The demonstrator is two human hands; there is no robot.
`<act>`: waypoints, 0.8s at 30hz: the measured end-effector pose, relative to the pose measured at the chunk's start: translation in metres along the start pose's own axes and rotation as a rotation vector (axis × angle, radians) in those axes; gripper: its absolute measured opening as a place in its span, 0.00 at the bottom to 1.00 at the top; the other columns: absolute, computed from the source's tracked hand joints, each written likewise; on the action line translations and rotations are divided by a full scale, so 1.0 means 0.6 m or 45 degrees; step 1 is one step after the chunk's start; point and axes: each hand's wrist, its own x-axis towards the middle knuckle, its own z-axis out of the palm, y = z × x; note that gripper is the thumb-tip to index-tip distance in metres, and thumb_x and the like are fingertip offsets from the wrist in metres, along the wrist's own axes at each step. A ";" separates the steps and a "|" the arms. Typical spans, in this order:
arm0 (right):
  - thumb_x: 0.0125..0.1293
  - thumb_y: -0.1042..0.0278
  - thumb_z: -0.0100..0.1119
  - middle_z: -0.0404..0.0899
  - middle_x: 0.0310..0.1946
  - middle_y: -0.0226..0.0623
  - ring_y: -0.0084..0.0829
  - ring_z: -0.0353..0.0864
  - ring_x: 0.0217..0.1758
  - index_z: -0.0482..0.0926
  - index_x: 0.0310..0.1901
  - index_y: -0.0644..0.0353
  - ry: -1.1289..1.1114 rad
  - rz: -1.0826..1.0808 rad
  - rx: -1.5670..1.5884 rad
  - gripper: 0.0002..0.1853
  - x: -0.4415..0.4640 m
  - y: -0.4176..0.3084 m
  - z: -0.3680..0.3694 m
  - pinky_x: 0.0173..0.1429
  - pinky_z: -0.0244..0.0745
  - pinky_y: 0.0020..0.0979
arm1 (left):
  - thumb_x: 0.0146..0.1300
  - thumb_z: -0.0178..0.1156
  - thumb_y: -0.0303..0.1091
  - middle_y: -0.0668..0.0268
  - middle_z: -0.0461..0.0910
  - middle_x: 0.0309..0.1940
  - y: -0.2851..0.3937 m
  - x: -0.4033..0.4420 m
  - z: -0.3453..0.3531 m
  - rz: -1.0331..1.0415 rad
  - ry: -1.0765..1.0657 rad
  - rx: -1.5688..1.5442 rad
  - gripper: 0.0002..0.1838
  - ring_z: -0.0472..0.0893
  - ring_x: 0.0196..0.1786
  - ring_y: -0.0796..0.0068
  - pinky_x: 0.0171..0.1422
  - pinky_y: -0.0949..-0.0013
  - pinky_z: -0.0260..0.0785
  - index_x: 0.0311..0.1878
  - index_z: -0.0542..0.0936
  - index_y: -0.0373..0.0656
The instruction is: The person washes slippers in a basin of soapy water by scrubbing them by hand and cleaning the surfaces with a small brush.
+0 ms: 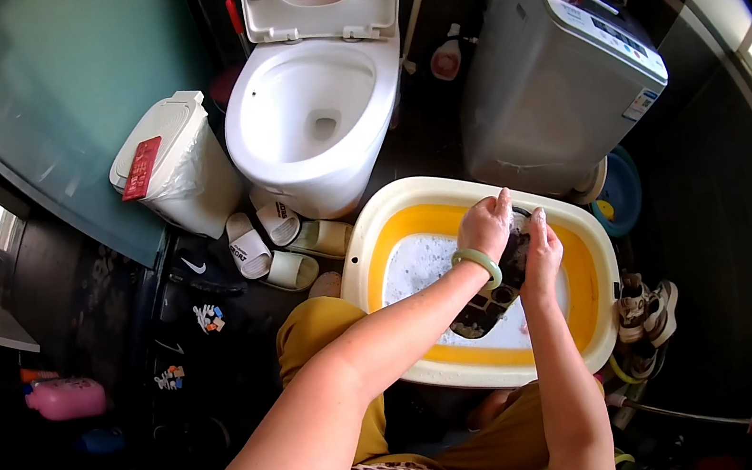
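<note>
Both my hands are over a cream and yellow basin [363,254] holding sudsy water [414,263]. Between them is a dark shoe [480,314], long and patterned, tilted with its lower end down at the suds. My left hand [486,227], with a pale green bangle [478,264] on the wrist, closes on its upper left end. At the upper right edge, my right hand [540,255] grips it with fingers bent and thumb up. Foam clings to the fingertips of both hands. Part of the shoe is hidden behind my hands.
A toilet [302,120] with raised lid stands ahead, beside a white bin [194,169]. Several slippers [249,250] lie left of the basin. A grey washing machine [535,68] is at the back right. Wet-looking sneakers [646,308] and a blue tub [622,191] sit to the right.
</note>
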 end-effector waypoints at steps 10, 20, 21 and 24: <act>0.67 0.50 0.53 0.55 0.16 0.16 0.13 0.50 0.21 0.66 0.17 0.53 0.110 0.043 -0.133 0.24 0.001 0.009 -0.012 0.25 0.43 0.25 | 0.67 0.45 0.48 0.47 0.79 0.31 -0.001 -0.007 0.008 -0.071 -0.082 -0.025 0.24 0.77 0.38 0.43 0.43 0.51 0.69 0.30 0.80 0.38; 0.68 0.50 0.51 0.59 0.17 0.15 0.13 0.52 0.22 0.70 0.19 0.51 0.103 0.091 -0.029 0.22 -0.002 -0.001 -0.009 0.26 0.47 0.22 | 0.67 0.47 0.44 0.48 0.77 0.25 -0.013 -0.002 0.026 0.008 -0.074 -0.196 0.22 0.76 0.30 0.48 0.37 0.58 0.67 0.28 0.77 0.33; 0.68 0.50 0.51 0.59 0.17 0.15 0.13 0.52 0.22 0.70 0.19 0.51 0.104 0.093 -0.029 0.22 -0.003 0.000 -0.009 0.26 0.47 0.22 | 0.67 0.47 0.44 0.48 0.77 0.25 -0.017 -0.001 0.028 0.006 -0.075 -0.195 0.22 0.76 0.30 0.48 0.37 0.58 0.67 0.28 0.77 0.33; 0.69 0.50 0.50 0.63 0.20 0.17 0.14 0.56 0.23 0.72 0.21 0.53 0.094 0.115 0.058 0.21 -0.005 -0.001 -0.011 0.28 0.53 0.22 | 0.67 0.46 0.40 0.49 0.77 0.24 -0.034 0.005 0.038 0.195 -0.069 -0.135 0.20 0.76 0.29 0.48 0.35 0.57 0.68 0.27 0.75 0.33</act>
